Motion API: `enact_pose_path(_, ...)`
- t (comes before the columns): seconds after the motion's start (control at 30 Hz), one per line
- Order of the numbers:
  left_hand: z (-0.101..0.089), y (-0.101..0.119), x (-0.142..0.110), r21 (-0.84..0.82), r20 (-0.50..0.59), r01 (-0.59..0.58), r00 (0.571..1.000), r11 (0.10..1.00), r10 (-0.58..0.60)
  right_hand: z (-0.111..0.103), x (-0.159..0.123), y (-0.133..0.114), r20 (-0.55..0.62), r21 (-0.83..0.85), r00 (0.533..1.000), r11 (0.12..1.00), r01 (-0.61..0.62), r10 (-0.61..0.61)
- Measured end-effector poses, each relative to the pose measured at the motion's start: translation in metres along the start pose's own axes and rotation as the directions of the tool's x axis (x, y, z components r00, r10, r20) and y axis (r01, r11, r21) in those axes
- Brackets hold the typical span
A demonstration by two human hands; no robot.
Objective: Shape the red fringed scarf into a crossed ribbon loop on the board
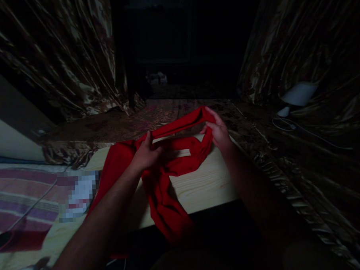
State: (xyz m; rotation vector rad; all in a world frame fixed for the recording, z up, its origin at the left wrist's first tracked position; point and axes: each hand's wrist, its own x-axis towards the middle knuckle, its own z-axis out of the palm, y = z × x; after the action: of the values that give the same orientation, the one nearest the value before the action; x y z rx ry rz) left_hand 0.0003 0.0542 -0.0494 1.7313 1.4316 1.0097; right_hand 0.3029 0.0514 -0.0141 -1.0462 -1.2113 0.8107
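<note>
A red cloth garment (115, 163) lies partly on a pale wooden tabletop (212, 185), and one part hangs over the near edge. My left hand (146, 152) grips the cloth near its middle, thumb on top. Farther right, my right hand (218, 129) holds a raised loop of the same cloth between thumb and fingers. A stretched band of fabric runs between the two hands above the table. Through the loop a strip of bare wood shows. The garment's exact kind cannot be made out in the dim light.
Left of the table is a striped cloth (27, 189) with a cable across it. A blurred-out item (79, 195) sits at the table's left side. A white lamp (299, 94) with a cord stands at the right. Patterned curtains (84, 55) hang behind.
</note>
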Motion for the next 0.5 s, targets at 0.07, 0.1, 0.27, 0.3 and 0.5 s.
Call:
enact_pose_path(0.07,0.001,0.000,0.005,0.102,0.054,0.024,0.998,0.995,-0.029,-0.009,-0.002,0.000,0.072,-0.003,0.997,1.000,-0.001,0.001)
enact_pose_path(0.1,0.001,-0.002,0.007,0.135,0.082,0.014,0.996,0.991,-0.026,-0.014,-0.004,0.001,0.112,0.001,0.994,1.000,-0.014,0.014)
enact_pose_path(0.27,0.004,-0.010,0.012,0.181,0.132,-0.208,0.974,0.961,0.185,-0.039,-0.012,0.009,0.202,-0.027,0.975,0.995,-0.094,0.098)
enact_pose_path(0.3,0.004,-0.011,0.012,0.220,0.136,-0.247,0.966,0.944,0.221,-0.043,-0.013,0.010,0.188,-0.031,0.978,0.996,-0.086,0.090)
enact_pose_path(0.5,0.006,-0.007,0.010,0.540,0.223,-0.265,0.960,0.799,0.168,-0.058,-0.012,0.007,0.135,-0.130,0.985,0.987,-0.094,0.112)
